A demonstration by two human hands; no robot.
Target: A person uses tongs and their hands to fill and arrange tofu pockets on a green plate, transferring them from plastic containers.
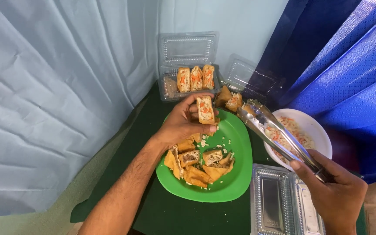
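Holding a stuffed fried piece [205, 109] upright between thumb and fingertips, the left hand [183, 124] hovers over the 11 o'clock rim of a green plate [236, 174]. The cut face of the piece shows a pale filling with orange bits. On the plate, toward 7 o'clock, lie more fried pieces [196, 164], some cut open, with crumbs scattered near the middle.

The right hand [338, 198], at 4 o'clock in the view, is closed around the handle of metal tongs [275, 132]. The arms of the tongs run up toward 11 o'clock, their tips close together near the plate's 1 o'clock edge, just beside two loose fried pieces [229, 99]. Under the tongs sits a white bowl [316, 126] of shredded salad.

At 12 o'clock stands an open clear plastic box [188, 65] with three stuffed pieces [196, 78] lined up inside. Another open clear box [251, 78] lies to its right, and a third [279, 202] sits at 5 o'clock, touching the plate's edge. All rest on a dark green desk [183, 215], with pale cloth [53, 100] at 9 o'clock and blue cloth [349, 61] at 2 o'clock.
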